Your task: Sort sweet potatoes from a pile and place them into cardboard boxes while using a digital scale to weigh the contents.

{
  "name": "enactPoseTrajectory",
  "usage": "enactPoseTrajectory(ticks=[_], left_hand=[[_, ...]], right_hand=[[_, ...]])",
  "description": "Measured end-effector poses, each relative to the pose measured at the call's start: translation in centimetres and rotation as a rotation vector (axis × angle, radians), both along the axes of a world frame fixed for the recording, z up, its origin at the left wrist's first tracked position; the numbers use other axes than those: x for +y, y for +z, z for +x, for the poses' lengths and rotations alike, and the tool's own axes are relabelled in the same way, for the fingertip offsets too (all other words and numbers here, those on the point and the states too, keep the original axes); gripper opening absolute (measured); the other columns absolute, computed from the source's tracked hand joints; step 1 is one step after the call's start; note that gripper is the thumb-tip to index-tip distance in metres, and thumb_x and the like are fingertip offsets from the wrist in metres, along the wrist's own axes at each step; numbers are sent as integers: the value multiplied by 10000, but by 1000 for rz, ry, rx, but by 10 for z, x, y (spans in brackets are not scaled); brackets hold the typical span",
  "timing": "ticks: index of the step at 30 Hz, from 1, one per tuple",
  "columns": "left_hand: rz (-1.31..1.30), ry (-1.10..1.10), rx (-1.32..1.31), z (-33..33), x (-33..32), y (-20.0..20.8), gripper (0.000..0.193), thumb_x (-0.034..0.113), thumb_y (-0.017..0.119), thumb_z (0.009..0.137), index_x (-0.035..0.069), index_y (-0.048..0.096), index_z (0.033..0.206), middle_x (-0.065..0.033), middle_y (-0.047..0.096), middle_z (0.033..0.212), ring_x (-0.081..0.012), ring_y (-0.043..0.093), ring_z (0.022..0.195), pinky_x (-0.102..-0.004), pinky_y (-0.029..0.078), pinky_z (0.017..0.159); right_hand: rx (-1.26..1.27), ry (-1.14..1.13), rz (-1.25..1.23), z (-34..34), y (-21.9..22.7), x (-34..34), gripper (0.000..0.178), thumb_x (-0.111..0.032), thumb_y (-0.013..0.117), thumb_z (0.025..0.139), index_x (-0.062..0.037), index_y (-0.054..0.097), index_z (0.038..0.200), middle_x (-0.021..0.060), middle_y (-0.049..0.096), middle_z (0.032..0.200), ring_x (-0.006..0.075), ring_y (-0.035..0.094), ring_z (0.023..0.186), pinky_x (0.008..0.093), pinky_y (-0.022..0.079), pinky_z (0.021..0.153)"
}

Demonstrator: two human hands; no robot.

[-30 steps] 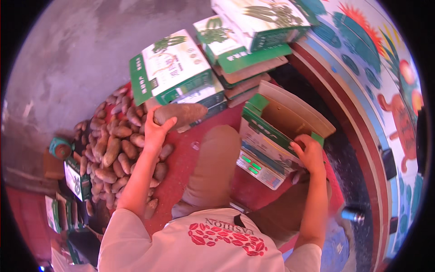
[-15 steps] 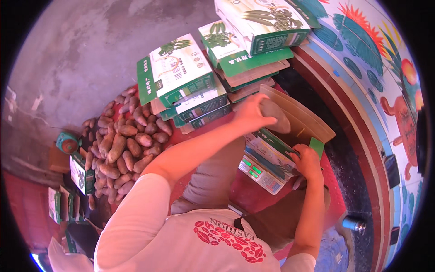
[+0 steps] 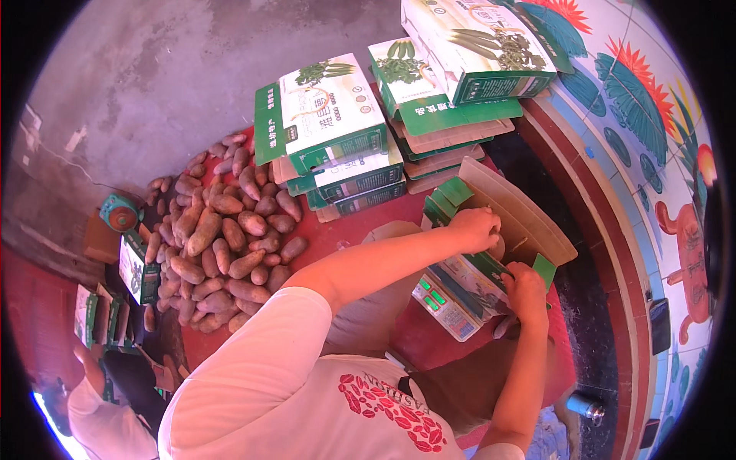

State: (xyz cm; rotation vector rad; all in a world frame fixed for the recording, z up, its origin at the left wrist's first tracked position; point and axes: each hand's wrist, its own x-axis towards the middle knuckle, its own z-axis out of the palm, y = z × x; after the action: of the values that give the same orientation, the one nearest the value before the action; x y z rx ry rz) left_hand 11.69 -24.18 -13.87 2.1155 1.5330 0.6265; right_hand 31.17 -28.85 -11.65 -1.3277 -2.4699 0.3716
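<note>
An open cardboard box [image 3: 534, 222], brown inside with green flaps, stands on a digital scale [image 3: 452, 310] with lit green displays. My left hand [image 3: 477, 230] reaches into the box opening, its fingers curled round a sweet potato [image 3: 497, 249] that is mostly hidden below the hand. My right hand [image 3: 527, 291] grips the near right edge of the box, fingertips over the wall. Another sweet potato [image 3: 503, 326] shows in part beside the scale, under my right wrist.
A large heap of sweet potatoes [image 3: 218, 238] lies on the red cloth [image 3: 345, 230] to the left. White and green cartons [image 3: 337, 107] are stacked at the back. A person [image 3: 111, 414] is at the lower left. A metal flask [image 3: 586, 406] lies at the right.
My left hand has come down and right, carrying the sweet potato from above the box into its opening. My right hand stays on the box edge. The whole view has shifted slightly.
</note>
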Motion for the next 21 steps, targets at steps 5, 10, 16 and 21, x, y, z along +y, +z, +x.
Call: enactPoseTrajectory(ticks=[5,10,16,21], left_hand=[[134,-37,-129,-16,-13,14,162,164,622,728,57,607,849,-105,594,827,-289,583,855,-388,469,728],[406,18,-521,-71,-51,35,126,37,558,780,49,616,891,-98,614,847,-211,599,751,-303,471,664],[141,513,-576,-186,-125,-14,126,38,531,824,3,608,917,-65,631,879,-119,581,836,-253,459,748],[-106,756,-59,-276,-217,-117,137,142,573,791,53,621,884,-137,631,851,-251,625,794,-343,490,714]], right_hand=[[-4,-3,18,-3,-3,4,109,-109,611,750,-29,562,807,148,573,781,332,567,794,426,438,681],[0,-34,36,5,-7,2,114,-107,601,760,-27,571,836,161,581,802,346,565,793,431,438,683],[20,-47,-22,2,-2,2,103,-103,597,767,-15,566,811,176,577,783,366,563,774,439,432,674],[58,-25,-82,-1,-3,4,99,-90,603,768,-3,565,798,183,575,774,373,561,758,427,426,652]])
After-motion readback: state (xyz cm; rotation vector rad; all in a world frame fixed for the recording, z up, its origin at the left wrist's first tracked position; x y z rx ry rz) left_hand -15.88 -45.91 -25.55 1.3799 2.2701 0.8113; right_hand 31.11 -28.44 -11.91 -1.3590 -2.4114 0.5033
